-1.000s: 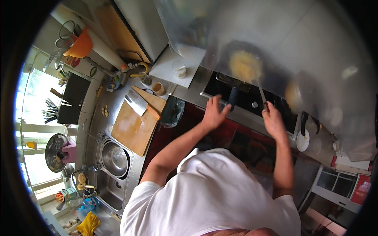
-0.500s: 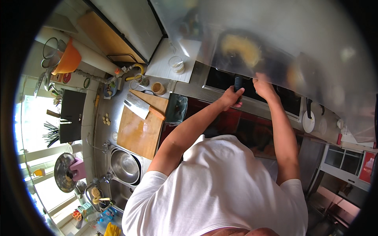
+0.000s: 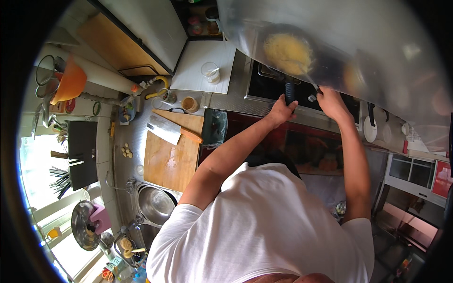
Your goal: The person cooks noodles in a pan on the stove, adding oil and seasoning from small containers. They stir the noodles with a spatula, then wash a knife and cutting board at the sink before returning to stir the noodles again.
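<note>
My left hand (image 3: pixel 281 112) is closed around the black ribbed handle of a frying pan (image 3: pixel 289 92) on the stove. Pale yellow shredded food (image 3: pixel 287 53) covers much of the pan's dark bottom. To the right, my right hand (image 3: pixel 332 101) is closed on a thin metal-handled cooking utensil (image 3: pixel 308 81), which reaches into the food. Its working end is hard to make out. A hazy see-through sheet (image 3: pixel 339 47) lies between my view and the pan, blurring both.
On the left counter, a cleaver (image 3: pixel 164 128) lies on a wooden cutting board (image 3: pixel 172 162). A glass (image 3: pixel 210 72) stands on the white board near the stove. A metal basin (image 3: pixel 155 205) sits in the sink. Right of the stove is a white dish (image 3: pixel 370 129).
The food has gone from a curved clump to a broader, rounder spread. My right hand has shifted right, away from my left hand, which keeps hold of the handle. The whole view has tilted slightly.
</note>
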The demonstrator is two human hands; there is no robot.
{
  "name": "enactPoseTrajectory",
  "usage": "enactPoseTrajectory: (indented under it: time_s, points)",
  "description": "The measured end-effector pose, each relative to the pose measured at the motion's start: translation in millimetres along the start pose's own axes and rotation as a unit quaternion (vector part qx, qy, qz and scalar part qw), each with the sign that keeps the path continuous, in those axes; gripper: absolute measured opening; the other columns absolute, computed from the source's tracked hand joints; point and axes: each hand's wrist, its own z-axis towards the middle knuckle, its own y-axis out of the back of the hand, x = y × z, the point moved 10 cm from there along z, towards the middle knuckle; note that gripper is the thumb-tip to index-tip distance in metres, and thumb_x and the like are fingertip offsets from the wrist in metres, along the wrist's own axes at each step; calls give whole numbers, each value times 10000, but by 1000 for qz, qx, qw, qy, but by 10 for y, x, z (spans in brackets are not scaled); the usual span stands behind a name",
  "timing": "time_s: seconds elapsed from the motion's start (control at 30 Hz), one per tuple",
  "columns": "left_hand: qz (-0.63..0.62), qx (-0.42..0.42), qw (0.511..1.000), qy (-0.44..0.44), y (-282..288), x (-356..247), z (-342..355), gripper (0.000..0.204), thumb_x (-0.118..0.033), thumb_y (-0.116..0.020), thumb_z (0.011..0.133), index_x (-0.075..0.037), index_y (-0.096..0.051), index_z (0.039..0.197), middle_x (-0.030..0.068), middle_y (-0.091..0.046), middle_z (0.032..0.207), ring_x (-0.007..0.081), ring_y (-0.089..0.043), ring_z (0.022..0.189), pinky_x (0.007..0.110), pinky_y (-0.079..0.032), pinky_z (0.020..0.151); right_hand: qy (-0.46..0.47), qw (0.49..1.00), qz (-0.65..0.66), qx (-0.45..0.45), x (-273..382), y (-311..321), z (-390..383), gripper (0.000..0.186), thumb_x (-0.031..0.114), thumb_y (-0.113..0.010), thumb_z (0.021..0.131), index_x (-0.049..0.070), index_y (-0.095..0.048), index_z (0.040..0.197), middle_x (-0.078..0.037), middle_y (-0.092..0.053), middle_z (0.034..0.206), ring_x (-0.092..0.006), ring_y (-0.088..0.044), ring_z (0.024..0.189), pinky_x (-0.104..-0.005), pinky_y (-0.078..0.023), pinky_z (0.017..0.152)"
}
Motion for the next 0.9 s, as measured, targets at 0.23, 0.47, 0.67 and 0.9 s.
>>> enactPoseTrajectory:
  time_s: [0.23,0.47,0.67,0.9]
  points:
    - [-29,8,999,-11,-87,45,74,586,-249,-673,1012,31,-384,1437,133,-611,1095,203,-699,808,322,-623,684,-33,993,-90,66,-148,-127,290,259,113,-552,920,-66,-663,1072,-359,-646,1021,-500,-634,1026,-519,-496,903]
    - [-7,-30,999,-6,-15,-15,1,566,-241,-687,1001,63,-420,1396,108,-631,987,169,-687,730,311,-610,647,-171,951,247,73,-685,354,247,210,193,-556,982,26,-640,886,-131,-672,770,-186,-581,514,-363,-465,461]
    - [-13,-42,999,-15,9,33,35,449,-219,-686,999,59,-498,1297,94,-635,911,166,-674,708,305,-601,628,-276,903,323,66,-1461,584,973,177,212,-555,1009,47,-616,988,-103,-676,825,-163,-595,553,-301,-507,474]
    - [-25,-64,997,-20,-1,-9,-25,381,-207,-690,1000,75,-530,1200,96,-644,884,157,-658,706,308,-606,651,236,956,172,-22,-820,896,1581,197,260,-647,963,94,-646,1067,-65,-688,960,-167,-674,768,-303,-516,517]
